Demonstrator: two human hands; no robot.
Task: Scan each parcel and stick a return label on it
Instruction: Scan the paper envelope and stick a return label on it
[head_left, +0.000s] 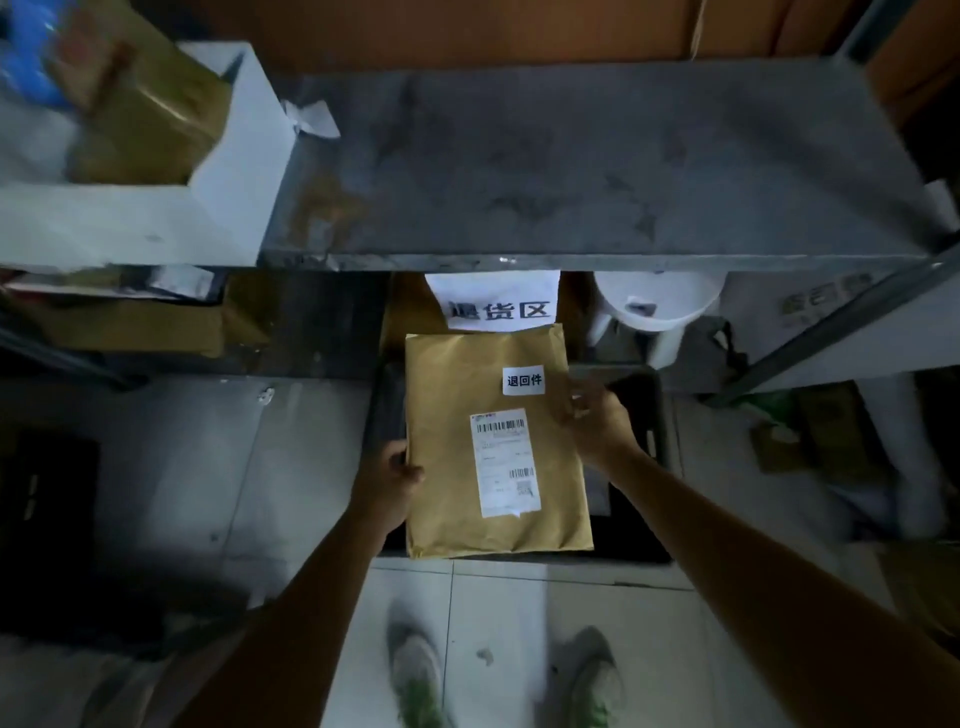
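**Labelled parcel held in both hands over a black crate**

The left hand (387, 480) is gripping the left edge of a brown parcel (447, 384), with the thumb lying on the front face and the fingers curled out of sight behind it. The right hand (597, 421) is pinching the opposite edge with curled fingers, just below and beside a small white return label (523, 380) that is sitting on the upper right of the parcel. A larger shipping label (505, 462) with barcodes is lying on the middle of the front face, between the two hands.

The parcel is facing the camera, held flat over a black crate (636, 535) that is standing on the tiled floor (498, 613); whether it is touching the crate cannot be told. Its top edge is covering the bottom of a white paper sign (497, 306) that is hanging from the front edge of a grey metal shelf (571, 161).

A white box (228, 171) is sitting at the left end of that shelf, and a white stool (660, 306) is standing under it to the right. The person's two shoes (415, 675) are showing at the bottom.
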